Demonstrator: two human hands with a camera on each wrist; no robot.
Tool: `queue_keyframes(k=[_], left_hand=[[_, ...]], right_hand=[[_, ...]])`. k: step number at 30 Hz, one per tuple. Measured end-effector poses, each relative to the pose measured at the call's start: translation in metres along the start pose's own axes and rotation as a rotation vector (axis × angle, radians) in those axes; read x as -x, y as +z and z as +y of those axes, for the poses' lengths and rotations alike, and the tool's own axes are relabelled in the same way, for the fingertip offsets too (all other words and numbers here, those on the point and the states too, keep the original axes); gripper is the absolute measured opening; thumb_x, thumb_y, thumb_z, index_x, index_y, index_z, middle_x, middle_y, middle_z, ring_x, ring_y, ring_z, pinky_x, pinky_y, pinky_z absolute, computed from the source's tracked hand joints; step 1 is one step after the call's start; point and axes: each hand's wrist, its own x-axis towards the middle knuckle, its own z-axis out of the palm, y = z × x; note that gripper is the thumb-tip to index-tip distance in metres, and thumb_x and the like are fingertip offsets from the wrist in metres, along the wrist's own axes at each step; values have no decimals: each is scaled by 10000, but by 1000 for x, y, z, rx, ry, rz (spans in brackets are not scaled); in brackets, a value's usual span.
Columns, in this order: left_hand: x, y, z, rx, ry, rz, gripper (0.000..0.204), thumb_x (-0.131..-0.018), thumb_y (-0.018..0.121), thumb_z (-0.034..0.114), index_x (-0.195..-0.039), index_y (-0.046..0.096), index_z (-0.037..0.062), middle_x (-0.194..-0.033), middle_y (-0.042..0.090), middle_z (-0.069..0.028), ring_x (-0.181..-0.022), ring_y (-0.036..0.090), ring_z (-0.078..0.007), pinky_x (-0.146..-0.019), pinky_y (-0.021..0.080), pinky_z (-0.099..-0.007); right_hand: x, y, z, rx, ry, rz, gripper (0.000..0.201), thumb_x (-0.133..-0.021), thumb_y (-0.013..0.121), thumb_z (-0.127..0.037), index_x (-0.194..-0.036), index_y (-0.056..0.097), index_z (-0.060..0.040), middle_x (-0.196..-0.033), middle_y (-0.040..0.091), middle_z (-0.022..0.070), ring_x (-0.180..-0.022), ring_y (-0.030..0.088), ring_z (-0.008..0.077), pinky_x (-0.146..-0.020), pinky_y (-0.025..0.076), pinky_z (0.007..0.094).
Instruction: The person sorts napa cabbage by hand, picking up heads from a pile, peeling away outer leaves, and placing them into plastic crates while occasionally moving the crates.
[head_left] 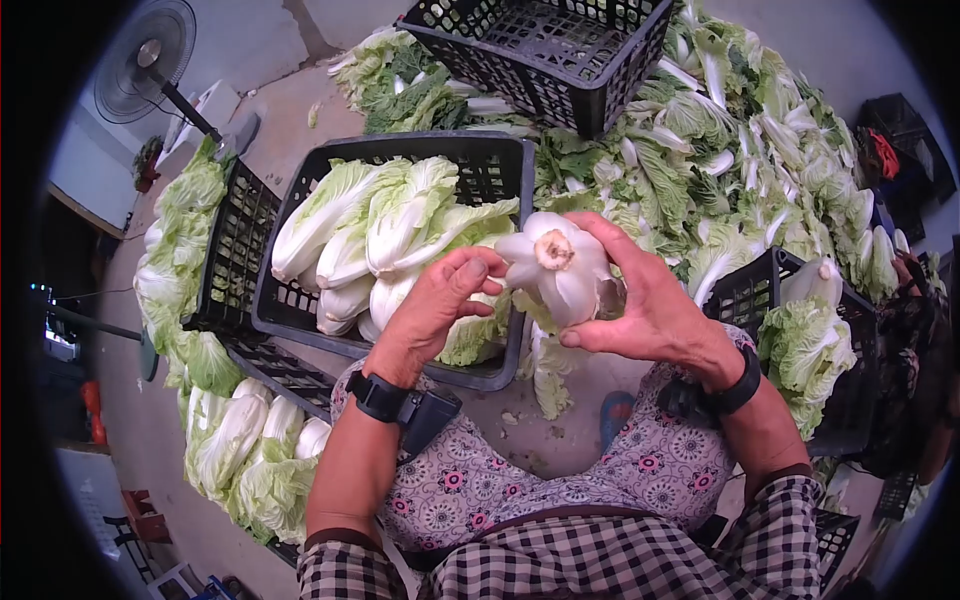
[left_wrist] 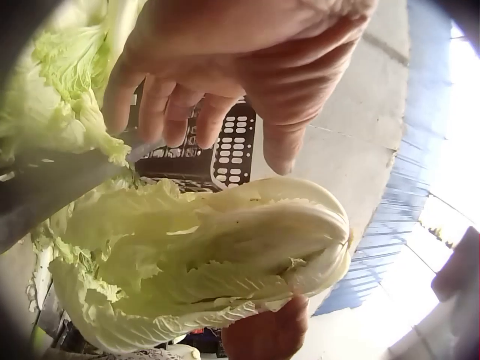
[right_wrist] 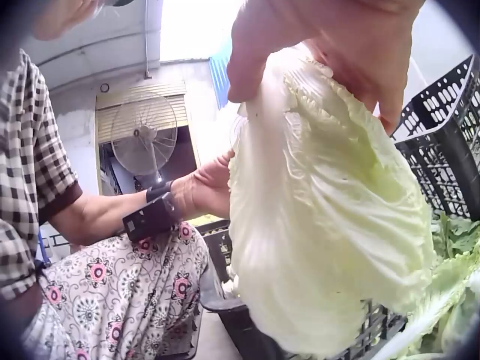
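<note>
A pale-green-and-white, elongated napa cabbage is grasped near its base by the right hand, near a black, perforated plastic crate; the left hand, fingers relaxed, is held unloaded just beside the cabbage. A drop or torn outer leaves could be caused by one-sided support.

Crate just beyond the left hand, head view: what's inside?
The crate holds piled cabbages. Whatever lies beneath them is covered; the left hand hides part of the pile.
</note>
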Motion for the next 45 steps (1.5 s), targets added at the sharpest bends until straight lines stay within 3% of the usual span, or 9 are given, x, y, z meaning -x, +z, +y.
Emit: queue_keyframes(k=[5, 9, 18, 27, 32, 34, 37, 40, 45], left_hand=[[1, 15, 0, -14, 201, -199, 1073, -577, 814, 489, -1384, 258, 51, -1327, 410, -87, -1275, 338, -206, -1039, 295, -366], [6, 16, 9, -26, -26, -226, 967, -589, 843, 378, -1332, 341, 16, -1259, 478, -90, -1161, 465, -192, -988, 366, -324], [-3, 14, -4, 172, 66, -7, 744, -714, 773, 331, -1281, 407, 17, -1195, 527, -64, -1054, 528, -156, -901, 435, -305], [6, 15, 9, -171, 139, -157, 985, -633, 806, 407, -1370, 277, 23, -1306, 433, -136, -1203, 433, -231, -1024, 328, -364], [6, 29, 14, -323, 130, -125, 972, -631, 788, 185, -1391, 204, 21, -1357, 379, -134, -1266, 368, -244, -1056, 291, -348], [7, 25, 15, -349, 98, -134, 965, -628, 788, 147, -1390, 210, 22, -1359, 377, -134, -1269, 362, -240, -1059, 286, -349], [11, 26, 18, -382, 99, -124, 988, -651, 788, 275, -1397, 193, 17, -1361, 372, -140, -1270, 358, -243, -1053, 290, -355], [10, 23, 12, 44, 97, -149, 1030, -670, 753, 440, -1404, 174, 6, -1367, 361, -155, -1276, 346, -254, -1052, 279, -354], [10, 24, 7, -246, 172, -174, 1006, -700, 716, 470, -1407, 178, -1, -1386, 335, -151, -1284, 320, -235, -1055, 260, -341]], right_hand=[[-6, 9, 1, -147, 31, 69, 822, -700, 736, -350, -1348, 337, -38, -1307, 450, 188, -1194, 447, 291, -994, 350, 392], [-9, 16, -2, -189, 20, 105, 815, -705, 731, -352, -1347, 339, -38, -1301, 458, 186, -1187, 453, 289, -991, 353, 388], [-14, 20, -3, -278, 43, 97, 798, -718, 718, -358, -1344, 342, -38, -1286, 476, 182, -1172, 469, 285, -984, 359, 378], [-12, 25, 6, -601, 175, -59, 699, -756, 688, -372, -1302, 409, -37, -1212, 540, 143, -1110, 510, 237, -930, 398, 348], [-22, 31, 12, -667, 370, -108, 657, -768, 682, -374, -1279, 439, -40, -1171, 561, 109, -1049, 531, 196, -878, 424, 322], [-20, 36, 7, -569, 241, 37, 627, -773, 681, -360, -1257, 460, -30, -1145, 572, 91, -1016, 540, 180, -861, 432, 309], [-19, 36, 5, -541, 158, 111, 599, -784, 672, -354, -1244, 473, -24, -1127, 581, 82, -997, 546, 171, -851, 436, 298], [-20, 31, 5, -615, 208, 99, 585, -795, 656, -367, -1242, 481, -32, -1131, 584, 91, -1015, 545, 182, -863, 431, 308], [-22, 41, 15, -537, 220, 92, 572, -805, 634, -387, -1231, 490, -34, -1139, 586, 118, -1032, 553, 219, -874, 429, 337]])
